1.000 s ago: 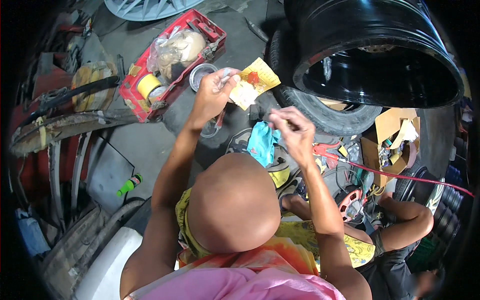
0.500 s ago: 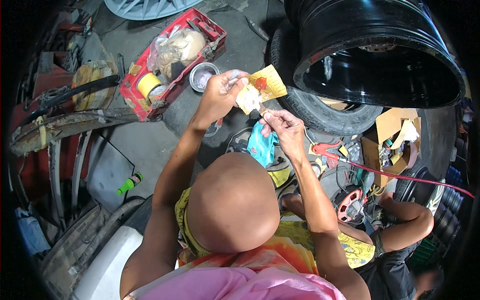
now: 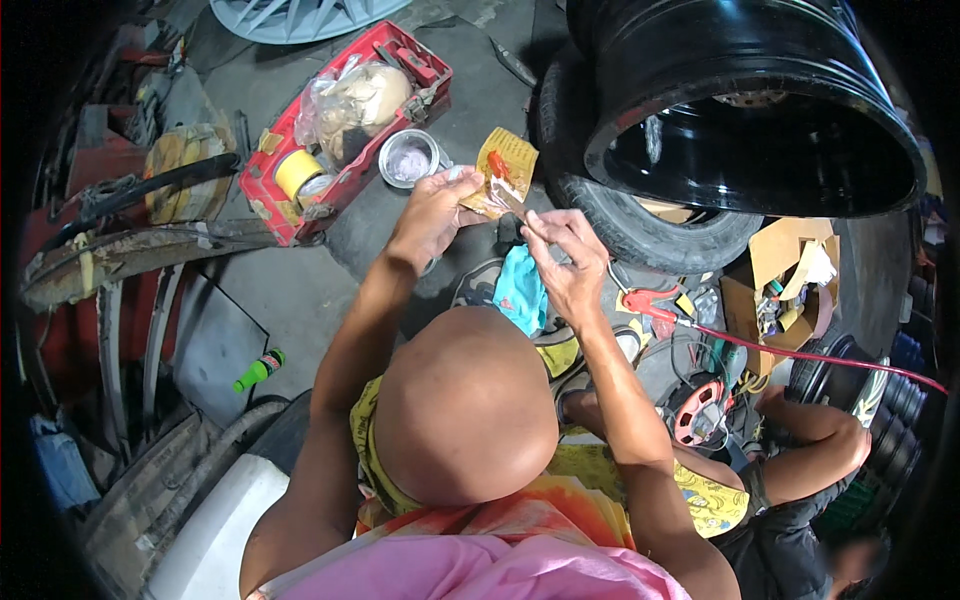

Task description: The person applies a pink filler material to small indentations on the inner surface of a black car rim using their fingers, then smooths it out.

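Observation:
My left hand [image 3: 436,212] pinches a yellow printed card [image 3: 520,158] by its left edge. A streak of red-orange paste [image 3: 499,165] and a smear of white paste lie on it. The fingers of my right hand [image 3: 572,262] are closed on a small thin spatula [image 3: 510,204], whose tip touches the paste at the card's lower part. Just beyond my left hand stands a round can [image 3: 409,160] with pale lilac paste inside. Below my hands, a teal cloth [image 3: 521,291] lies over my lap or shoe; which one I cannot tell.
A red toolbox [image 3: 268,190] with a bagged lump and tape sits far left of the can. At the right are a black wheel rim [image 3: 610,120], a tyre [image 3: 680,240], a cardboard box [image 3: 775,250] and a red hose [image 3: 800,353]. Someone's bent leg [image 3: 815,430] shows at lower right.
Both hands have drawn slightly left and the card has turned more upright. The white paste shows as a smaller smear, and the spatula blade is now visible against it.

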Demonstrator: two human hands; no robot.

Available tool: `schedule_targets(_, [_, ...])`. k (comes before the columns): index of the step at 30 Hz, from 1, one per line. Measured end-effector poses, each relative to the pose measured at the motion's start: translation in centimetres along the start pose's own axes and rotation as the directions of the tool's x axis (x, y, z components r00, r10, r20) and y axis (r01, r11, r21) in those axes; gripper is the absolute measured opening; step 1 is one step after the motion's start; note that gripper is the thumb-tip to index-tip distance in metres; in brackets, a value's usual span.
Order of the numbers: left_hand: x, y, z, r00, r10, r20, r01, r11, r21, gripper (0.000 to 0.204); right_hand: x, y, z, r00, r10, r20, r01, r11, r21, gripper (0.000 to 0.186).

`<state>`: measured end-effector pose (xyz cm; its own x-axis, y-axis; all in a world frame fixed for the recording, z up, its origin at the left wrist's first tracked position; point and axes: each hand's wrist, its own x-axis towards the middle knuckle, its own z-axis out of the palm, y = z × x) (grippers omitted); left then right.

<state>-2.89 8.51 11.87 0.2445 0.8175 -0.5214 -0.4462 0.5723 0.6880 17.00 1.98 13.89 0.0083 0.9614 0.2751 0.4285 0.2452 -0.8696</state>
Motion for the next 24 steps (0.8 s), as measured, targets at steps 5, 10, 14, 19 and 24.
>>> schedule_targets(5, [-0.5,-0.1,-1.1,0.992,-0.031,-0.124,0.029,0.999,-0.018,0.026,-1.7,0.9,-1.2,0.989,0.040,0.144,-0.039,0.999,-0.009,0.019])
schedule_targets(10, [-0.4,0.8,-0.4,0.976,0.179,-0.124,-0.149,0.964,0.219,0.029,-0.6,0.6,-2.8,0.993,0.098,0.071,-0.102,0.993,0.062,0.020])
schedule_targets(14, [0.2,0.4,-0.2,0.936,0.353,-0.007,-0.316,0.848,0.426,0.024,-0.1,-0.6,-0.7,0.953,0.227,0.201,-0.271,0.936,0.226,0.014])
schedule_targets(19, [-0.7,1.5,1.3,0.927,0.369,0.065,-0.354,0.805,0.475,0.026,0.0,0.1,-2.6,0.897,0.415,0.154,-0.442,0.822,0.358,0.014])
schedule_targets(24, [-0.5,1.2,1.4,0.927,0.371,0.053,-0.346,0.792,0.503,0.027,-0.1,-0.5,-2.0,0.892,0.400,0.211,-0.452,0.769,0.453,0.012])
